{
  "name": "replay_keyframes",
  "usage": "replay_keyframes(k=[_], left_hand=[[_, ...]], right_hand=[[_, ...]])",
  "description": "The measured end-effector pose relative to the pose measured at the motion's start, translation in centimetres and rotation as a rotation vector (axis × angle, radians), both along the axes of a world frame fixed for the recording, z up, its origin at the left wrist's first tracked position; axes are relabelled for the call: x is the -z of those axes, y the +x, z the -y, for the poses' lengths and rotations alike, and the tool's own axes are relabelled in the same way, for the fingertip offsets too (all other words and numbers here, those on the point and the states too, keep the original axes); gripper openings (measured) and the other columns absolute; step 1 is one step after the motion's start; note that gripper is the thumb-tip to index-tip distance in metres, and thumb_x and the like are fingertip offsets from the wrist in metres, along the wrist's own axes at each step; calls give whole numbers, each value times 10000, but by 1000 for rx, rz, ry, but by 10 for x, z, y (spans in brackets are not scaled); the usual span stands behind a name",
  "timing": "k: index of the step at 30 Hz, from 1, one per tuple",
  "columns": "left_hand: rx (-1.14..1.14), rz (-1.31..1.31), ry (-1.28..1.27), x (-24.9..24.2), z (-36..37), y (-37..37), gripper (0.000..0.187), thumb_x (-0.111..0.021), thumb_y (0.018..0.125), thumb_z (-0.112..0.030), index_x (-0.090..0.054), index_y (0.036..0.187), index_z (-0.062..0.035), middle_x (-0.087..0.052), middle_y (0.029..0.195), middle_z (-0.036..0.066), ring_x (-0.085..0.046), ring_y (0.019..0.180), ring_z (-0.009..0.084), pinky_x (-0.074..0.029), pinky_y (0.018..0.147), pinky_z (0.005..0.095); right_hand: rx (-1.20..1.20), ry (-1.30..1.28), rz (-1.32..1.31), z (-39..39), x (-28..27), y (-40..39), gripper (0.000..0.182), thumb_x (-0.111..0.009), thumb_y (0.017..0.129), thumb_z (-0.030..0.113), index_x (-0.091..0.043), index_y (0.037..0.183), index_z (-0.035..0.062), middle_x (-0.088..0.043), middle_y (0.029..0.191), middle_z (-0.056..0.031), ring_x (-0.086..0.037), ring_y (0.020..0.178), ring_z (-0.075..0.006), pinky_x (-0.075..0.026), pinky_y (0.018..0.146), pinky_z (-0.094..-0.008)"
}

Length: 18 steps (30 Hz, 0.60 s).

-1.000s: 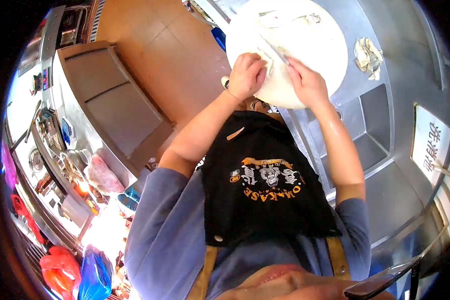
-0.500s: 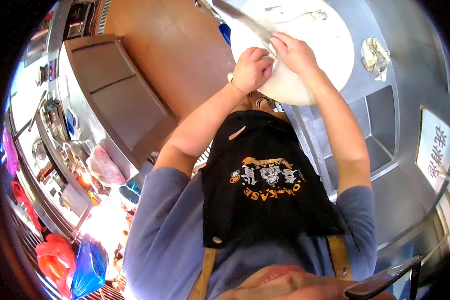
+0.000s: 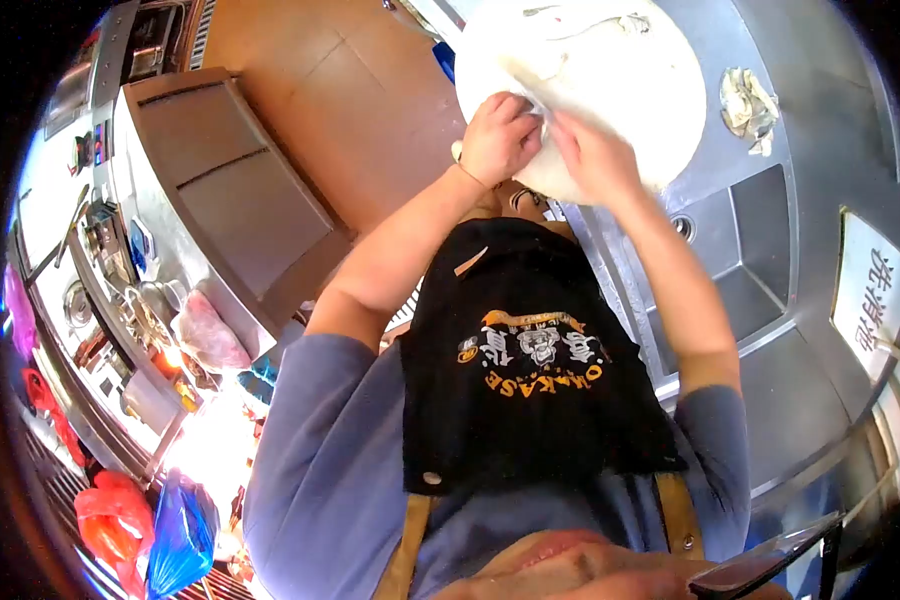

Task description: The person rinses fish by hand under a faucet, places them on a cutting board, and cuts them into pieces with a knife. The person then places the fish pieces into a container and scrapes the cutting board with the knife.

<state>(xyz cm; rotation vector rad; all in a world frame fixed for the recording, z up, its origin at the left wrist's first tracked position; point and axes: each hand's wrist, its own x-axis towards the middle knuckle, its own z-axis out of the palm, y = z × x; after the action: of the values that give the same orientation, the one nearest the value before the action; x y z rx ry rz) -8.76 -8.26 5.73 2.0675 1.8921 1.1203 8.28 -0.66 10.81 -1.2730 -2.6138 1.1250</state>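
Observation:
My left hand (image 3: 502, 140) is at the near left part of a round white board (image 3: 660, 110), fingers curled round a small pale piece, mostly hidden. My right hand (image 3: 598, 158) is close beside it, blurred, its fingers closed on a knife (image 3: 518, 78). The blade shows only as a faint pale streak running up and left from the fingers. Thin pale scraps (image 3: 630, 22) lie on the far part of the board.
A crumpled cloth (image 3: 748, 110) lies on the metal counter right of the board. Below it is a steel sink (image 3: 745, 290). A sign (image 3: 872, 290) stands at the right. At the left are a metal cabinet (image 3: 230, 180) and bags (image 3: 182, 530).
My right hand has moved down and slightly right, and the knife blade, sharp before, is now smeared. My left hand has shifted only slightly.

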Motion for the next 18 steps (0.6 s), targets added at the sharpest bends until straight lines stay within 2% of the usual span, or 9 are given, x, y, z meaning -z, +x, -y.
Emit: replay_keyframes(k=[1, 2, 4, 5, 7, 11, 13, 17, 18], left_hand=[[1, -11, -1, 0, 1, -1, 117, -693, 698, -75, -693, 815, -72, -616, 932, 89, -576, 915, 297, -488, 836, 388], [16, 5, 16, 0, 1, -2, 118, -697, 697, -70, -691, 815, -71, -616, 948, 89, -572, 924, 302, -484, 842, 389], [2, 48, 45, -4, 2, -2, 137, -705, 698, -55, -685, 833, -68, -609, 980, 92, -557, 942, 321, -471, 852, 398], [1, 53, 54, -1, 3, -4, 137, -705, 698, -55, -685, 833, -68, -609, 980, 92, -557, 942, 321, -471, 852, 398], [-41, 78, 39, 6, 6, -4, 127, -704, 701, -52, -681, 825, -68, -602, 987, 98, -551, 948, 336, -468, 855, 407], [2, 30, 48, 5, 4, -4, 80, -705, 698, -51, -680, 772, -71, -612, 879, 70, -576, 871, 287, -494, 801, 387], [-9, 29, 38, 5, 4, -1, 83, -703, 693, -50, -682, 770, -73, -618, 846, 57, -586, 846, 266, -503, 785, 375], [43, 21, 26, 6, 6, -5, 130, -704, 677, -54, -702, 804, -83, -632, 936, 79, -582, 902, 279, -494, 827, 381], [61, 35, 15, 2, 9, -5, 144, -705, 678, -51, -703, 818, -84, -627, 962, 88, -575, 920, 291, -487, 837, 387]], right_hand=[[43, 82, -178, -16, 15, -24, 320, -522, 968, 340, -643, 1211, 171, -701, 918, -150, -673, 829, -353, -534, 698, -443], [47, 72, -273, -35, 19, -44, 319, -527, 965, 348, -653, 1202, 175, -701, 938, -142, -674, 839, -344, -535, 719, -432], [105, 140, -286, -33, 3, -33, 322, -527, 966, 348, -650, 1210, 179, -701, 944, -144, -673, 848, -344, -534, 732, -427], [129, 184, -282, -28, -6, -26, 325, -526, 966, 349, -648, 1218, 184, -701, 950, -146, -672, 858, -345, -533, 744, -422], [64, 100, -133, 0, -20, 20, 325, -533, 961, 332, -643, 1231, 188, -703, 964, -142, -676, 863, -333, -535, 733, -422], [-3, 78, -27, 38, -28, 65, 313, -554, 953, 298, -637, 1235, 191, -703, 936, -142, -681, 837, -332, -537, 708, -439], [33, 108, -96, 37, -15, 57, 311, -571, 948, 287, -635, 1237, 194, -700, 908, -150, -677, 815, -348, -536, 711, -443], [63, 102, -222, -19, 23, -28, 321, -534, 954, 362, -659, 1195, 192, -703, 946, -137, -671, 814, -359, -531, 708, -449], [65, 162, -195, -28, 16, -45, 317, -538, 952, 371, -663, 1193, 207, -706, 942, -126, -673, 825, -350, -531, 716, -438]])
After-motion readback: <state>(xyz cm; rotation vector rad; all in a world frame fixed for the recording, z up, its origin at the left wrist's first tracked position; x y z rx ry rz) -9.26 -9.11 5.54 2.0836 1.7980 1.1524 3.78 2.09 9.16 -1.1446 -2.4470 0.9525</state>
